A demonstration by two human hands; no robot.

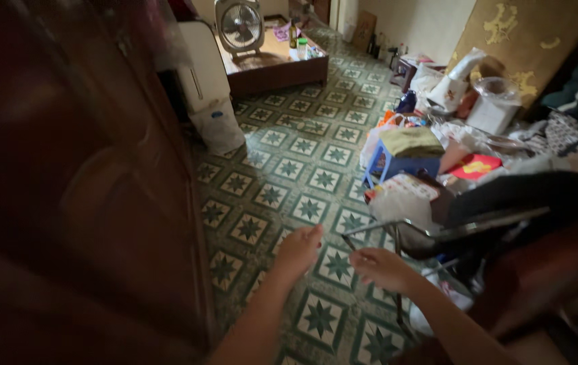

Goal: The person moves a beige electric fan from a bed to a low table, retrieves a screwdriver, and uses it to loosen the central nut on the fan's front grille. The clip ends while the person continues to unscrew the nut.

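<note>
Both hands hang over the green star-patterned floor tiles (302, 155), holding nothing: the left hand (299, 249) loosely curled, the right hand (380, 267) with fingers relaxed. Just right of the right hand stands a metal-framed chair (478, 223); left of the left hand, a dark wooden door (79, 189).

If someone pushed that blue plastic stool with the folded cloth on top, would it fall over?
Probably it would slide rather than tip: the blue plastic stool looks low and squat, and the tiled floor looks smooth. It likely feels light, being plastic. The folded olive cloth only rests on top, so it might slip off; it looks soft and floppy.
</note>
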